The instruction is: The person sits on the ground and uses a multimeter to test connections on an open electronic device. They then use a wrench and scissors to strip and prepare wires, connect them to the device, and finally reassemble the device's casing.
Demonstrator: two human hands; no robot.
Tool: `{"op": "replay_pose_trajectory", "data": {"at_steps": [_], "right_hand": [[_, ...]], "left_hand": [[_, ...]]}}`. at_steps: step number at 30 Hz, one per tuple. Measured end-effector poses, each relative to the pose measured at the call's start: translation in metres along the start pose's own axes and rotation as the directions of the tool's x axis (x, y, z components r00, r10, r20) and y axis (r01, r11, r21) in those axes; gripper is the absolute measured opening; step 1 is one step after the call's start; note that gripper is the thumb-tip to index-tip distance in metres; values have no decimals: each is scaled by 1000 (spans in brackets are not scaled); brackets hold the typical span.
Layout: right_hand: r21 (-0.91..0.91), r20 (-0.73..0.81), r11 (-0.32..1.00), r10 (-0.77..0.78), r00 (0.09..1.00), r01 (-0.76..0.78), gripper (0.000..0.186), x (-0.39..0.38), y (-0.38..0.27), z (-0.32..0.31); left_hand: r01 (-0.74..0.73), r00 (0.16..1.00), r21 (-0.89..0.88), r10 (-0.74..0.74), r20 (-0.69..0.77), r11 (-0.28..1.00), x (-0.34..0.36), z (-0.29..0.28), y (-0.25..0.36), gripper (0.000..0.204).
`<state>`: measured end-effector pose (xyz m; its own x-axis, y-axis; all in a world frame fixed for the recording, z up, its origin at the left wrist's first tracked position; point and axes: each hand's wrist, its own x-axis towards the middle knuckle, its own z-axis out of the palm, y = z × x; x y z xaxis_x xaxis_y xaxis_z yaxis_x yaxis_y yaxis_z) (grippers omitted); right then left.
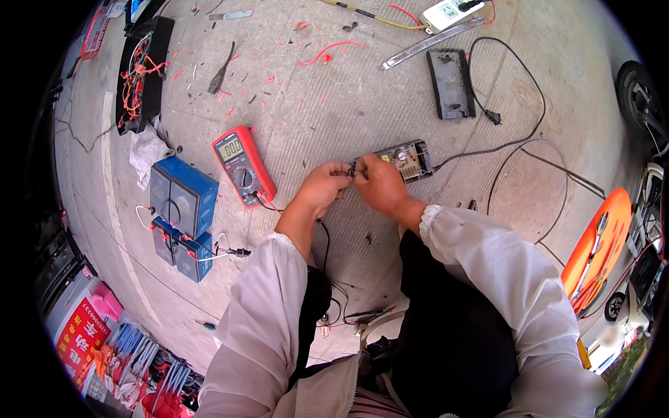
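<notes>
- Concrete ground (390,101), strewn with red wire scraps (327,60).
- Small black part (352,169) held between both hands, just left of the circuit board (411,164); kind unclear.
- Left hand (325,187): thumb and fingers pinching it.
- Right hand (382,185): fingertips pinching its other side.
- Board sits in an open case (428,165); black cord (544,104) runs off right.
- Red meter (244,167) near left hand.
- Blue batteries (203,198) farther left.

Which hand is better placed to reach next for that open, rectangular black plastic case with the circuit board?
Probably the right hand: it overlaps the case in view, while the left hand lies farther left, toward the red rectangular multimeter. Both seem to pinch a small black piece.
</notes>
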<state>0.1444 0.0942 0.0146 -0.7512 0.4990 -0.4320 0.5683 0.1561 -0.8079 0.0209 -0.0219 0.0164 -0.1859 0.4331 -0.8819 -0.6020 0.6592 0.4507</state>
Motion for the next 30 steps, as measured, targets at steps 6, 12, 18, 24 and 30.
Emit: {"op": "replay_pose_trajectory", "data": {"at_steps": [6, 12, 18, 24, 30], "right_hand": [[-189, 101, 972, -126, 987, 143, 16, 13, -1, -6], [17, 349, 996, 75, 934, -87, 13, 24, -12, -28], [266, 547, 828, 293, 784, -494, 18, 25, -17, -44], [288, 422, 836, 328, 845, -468, 20, 10, -21, -39], [197, 248, 928, 266, 931, -318, 19, 5, -18, -20]], "left_hand": [[-220, 967, 207, 241, -81, 953, 6, 3, -21, 24], [-302, 944, 261, 326, -53, 917, 1, 8, -22, 26], [-306, 939, 253, 335, -79, 918, -2, 10, -21, 23], [-206, 968, 157, 225, -113, 966, -4, 9, -20, 17], [-184, 976, 159, 199, -87, 970, -4, 8, -18, 15]]}}
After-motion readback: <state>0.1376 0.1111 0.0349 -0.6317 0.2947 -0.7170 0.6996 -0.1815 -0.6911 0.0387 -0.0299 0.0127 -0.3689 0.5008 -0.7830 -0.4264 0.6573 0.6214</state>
